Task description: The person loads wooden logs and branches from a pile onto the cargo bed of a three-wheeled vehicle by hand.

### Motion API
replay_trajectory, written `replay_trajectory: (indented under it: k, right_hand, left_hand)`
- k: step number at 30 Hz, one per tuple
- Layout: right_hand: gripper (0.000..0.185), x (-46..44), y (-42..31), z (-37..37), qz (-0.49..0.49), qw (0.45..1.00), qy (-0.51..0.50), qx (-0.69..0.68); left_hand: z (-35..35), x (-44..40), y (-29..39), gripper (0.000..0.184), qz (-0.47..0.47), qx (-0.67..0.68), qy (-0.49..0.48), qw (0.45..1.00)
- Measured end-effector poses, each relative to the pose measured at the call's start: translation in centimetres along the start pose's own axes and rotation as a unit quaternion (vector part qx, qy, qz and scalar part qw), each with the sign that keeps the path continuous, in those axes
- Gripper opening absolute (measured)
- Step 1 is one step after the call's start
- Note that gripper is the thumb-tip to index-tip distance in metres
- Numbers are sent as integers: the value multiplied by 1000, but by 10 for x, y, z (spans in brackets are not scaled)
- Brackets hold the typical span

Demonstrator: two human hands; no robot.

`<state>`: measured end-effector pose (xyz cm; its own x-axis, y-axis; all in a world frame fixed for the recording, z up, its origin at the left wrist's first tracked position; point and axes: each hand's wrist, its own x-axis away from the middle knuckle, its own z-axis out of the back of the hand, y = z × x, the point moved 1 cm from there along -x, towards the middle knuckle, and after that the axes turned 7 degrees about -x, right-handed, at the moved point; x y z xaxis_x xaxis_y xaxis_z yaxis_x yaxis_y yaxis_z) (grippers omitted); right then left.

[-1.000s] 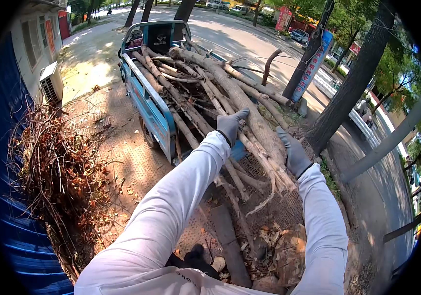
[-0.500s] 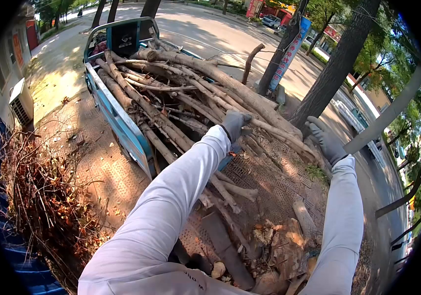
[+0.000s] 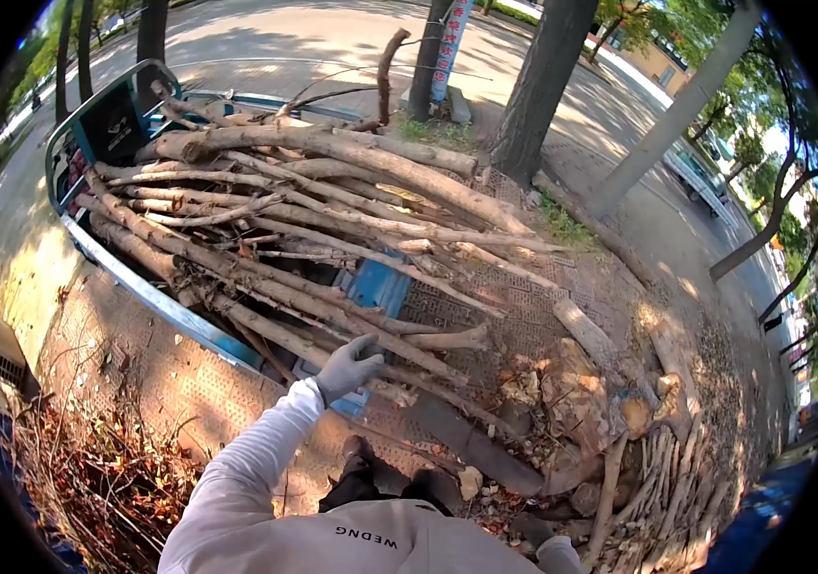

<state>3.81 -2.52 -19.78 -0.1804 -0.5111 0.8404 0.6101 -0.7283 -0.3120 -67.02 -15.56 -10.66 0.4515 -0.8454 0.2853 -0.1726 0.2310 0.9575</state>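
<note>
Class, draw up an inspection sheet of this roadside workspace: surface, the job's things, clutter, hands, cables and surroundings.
Surface: patterned paving, patched with sun and shade.
Job's things: long branches heaped in a blue cart, several ends reaching past its rear.
Clutter: a heap of twigs and dry leaves at lower left; a pile of thin sticks at lower right.
Hands: left gloved hand at the branch ends behind the cart, grip unclear; right gloved hand low near the stick pile, mostly shadowed, grip unclear.
Cables: nothing clearly identifiable as a cable.
Surroundings: a thick tree trunk, an upright sign and a road beyond.
</note>
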Motion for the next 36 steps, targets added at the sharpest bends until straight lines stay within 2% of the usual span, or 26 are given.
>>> replay_trajectory:
  k: [1, 3, 8, 10, 11, 12, 13, 14, 15, 16, 17, 18, 20, 21, 22, 24, 26, 28, 29, 30, 31, 32, 33, 34, 35, 36]
  right_hand:
    - [43, 40, 42, -9, -52, 997, 4, -62]
    - [45, 97, 126, -28, -115, 983, 17, -143]
    - [52, 212, 280, -105, -245, 916, 79, -308]
    - [55, 232, 316, -140, -269, 888, 85, -362]
    - [56, 232, 326, -154, -256, 877, 82, -399]
    - [37, 177, 403, -156, -92, 716, -191, -665]
    - [38, 178, 360, -158, -65, 804, -37, -590]
    - [40, 190, 298, -156, -73, 872, 118, -468]
    - [59, 193, 269, -150, -16, 866, 112, -488]
    - [66, 205, 243, -130, 18, 947, 110, -302]
    - [66, 215, 228, -123, 99, 944, 135, -284]
    - [65, 226, 219, -111, 148, 944, 110, -273]
    - [63, 210, 251, -104, 191, 937, 72, -282]
    - [60, 209, 267, -101, 198, 922, 73, -325]
    - [64, 228, 270, -85, 196, 922, 59, -330]
    - [57, 222, 316, -83, 145, 890, 86, -423]
    - [56, 207, 381, -90, 36, 918, 143, -368]
    - [62, 189, 461, -126, -91, 899, 239, -355]
    - [59, 167, 513, -160, -100, 914, 328, -216]
    - [59, 154, 555, -182, -112, 896, 277, -327]
    - [48, 154, 588, -198, -49, 944, 221, -238]
    - [38, 173, 596, -204, 4, 958, 267, -104]
    - [30, 192, 603, -214, 59, 949, 307, 33]
    - [34, 180, 633, -246, 56, 949, 303, -59]
    - [33, 203, 623, -243, 98, 929, 357, -2]
    - [27, 204, 627, -257, 34, 939, 338, -51]
  left_hand:
    - [-5, 18, -11, 62, 2, -36, -25, 999]
    - [-16, 44, -53, 56, 50, 53, -52, 996]
    - [-58, 72, -99, 53, 153, 68, 0, 986]
    - [-80, 60, -94, 56, 113, -42, -196, 973]
    - [-96, 55, -86, 56, 110, -61, -228, 966]
    - [-119, 50, -72, 59, 27, -173, -280, 944]
    - [-140, 48, -59, 63, -60, -277, -324, 903]
    - [-159, 43, -43, 63, -67, -288, -345, 891]
    - [-178, 34, -23, 66, -177, -431, -374, 802]
    - [-197, 31, -5, 69, -282, -552, -391, 681]
    - [-216, 34, 11, 71, -286, -563, -398, 665]
    - [-237, 38, 25, 73, -291, -574, -404, 650]
    - [-273, 55, 36, 71, -330, -566, -384, 650]
    - [-302, 89, 64, 71, -287, -580, -388, 656]
    - [-320, 100, 57, 71, -289, -584, -401, 644]
    - [-342, 116, 35, 73, -269, -502, -414, 710]
    - [-358, 130, 4, 74, -269, -532, -414, 688]
    - [-375, 160, -15, 75, -243, -546, -465, 653]
    - [-380, 162, -35, 74, -243, -525, -498, 647]
    - [-388, 170, -42, 74, -242, -528, -497, 644]
    - [-396, 180, -50, 74, -173, -513, -528, 654]
    - [-403, 186, -56, 73, -102, -494, -555, 661]
    - [-412, 187, -58, 74, -104, -518, -570, 630]
    - [-426, 191, -54, 74, -102, -521, -566, 631]
    - [-443, 194, -47, 74, -103, -571, -565, 587]
    - [-461, 195, -42, 75, -104, -618, -561, 540]
